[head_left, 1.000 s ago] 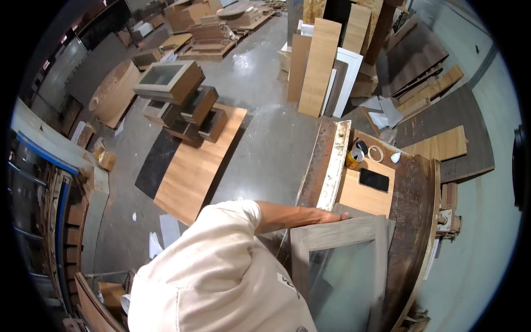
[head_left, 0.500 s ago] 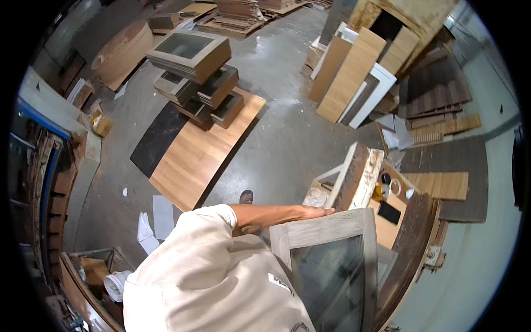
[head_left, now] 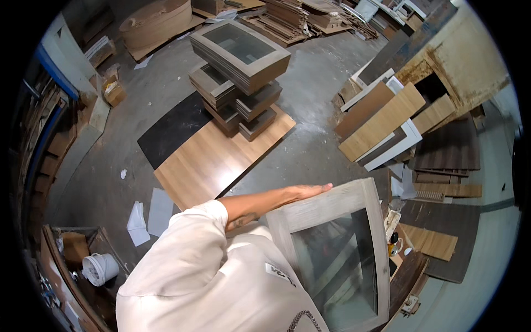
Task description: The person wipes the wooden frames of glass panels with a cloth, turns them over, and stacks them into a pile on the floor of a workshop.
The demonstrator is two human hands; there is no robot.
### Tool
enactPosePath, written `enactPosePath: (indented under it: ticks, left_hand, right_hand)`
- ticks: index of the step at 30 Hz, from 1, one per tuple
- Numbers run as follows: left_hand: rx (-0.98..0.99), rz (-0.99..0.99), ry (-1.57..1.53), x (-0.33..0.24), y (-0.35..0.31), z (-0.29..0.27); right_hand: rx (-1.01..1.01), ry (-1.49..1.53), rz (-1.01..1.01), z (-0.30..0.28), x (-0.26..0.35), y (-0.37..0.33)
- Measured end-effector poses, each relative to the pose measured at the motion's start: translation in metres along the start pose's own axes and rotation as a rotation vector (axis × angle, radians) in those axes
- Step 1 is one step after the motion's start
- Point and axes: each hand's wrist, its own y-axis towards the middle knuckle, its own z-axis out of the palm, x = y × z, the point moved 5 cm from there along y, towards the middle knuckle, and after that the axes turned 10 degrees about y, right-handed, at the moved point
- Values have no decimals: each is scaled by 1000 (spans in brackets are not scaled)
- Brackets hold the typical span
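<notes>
While gripping the top of a glass door (head_left: 336, 271) at lower right with the left hand (head_left: 308, 192), with the right hand unseen, overlooks scuffed grey floor (head_left: 310, 133) and, at upper centre, stacked doors (head_left: 249, 65) on a wooden board (head_left: 215, 171).

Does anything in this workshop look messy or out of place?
Yes: loose white sheets lie on the floor at left, with a small white scrap beyond them, looking like stray litter. The stacked glass-panelled frames sit staggered, some overhanging, perhaps deliberately.
</notes>
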Motion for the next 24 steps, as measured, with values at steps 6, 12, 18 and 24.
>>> enactPosePath:
  ticks: [6,12,18,24]
  left_hand:
    - [-124,75,-151,7,-28,-59]
    - [-290,-34,-151,18,-39,-104]
    - [-401,-84,-162,-3,-18,-147]
    - [-509,-132,-267,2,58,-213]
  right_hand:
    - [120,-102,-28,83,29,26]
    - [213,-180,-3,167,50,72]
    - [283,-228,17,246,71,130]
    - [367,-263,26,343,99,197]
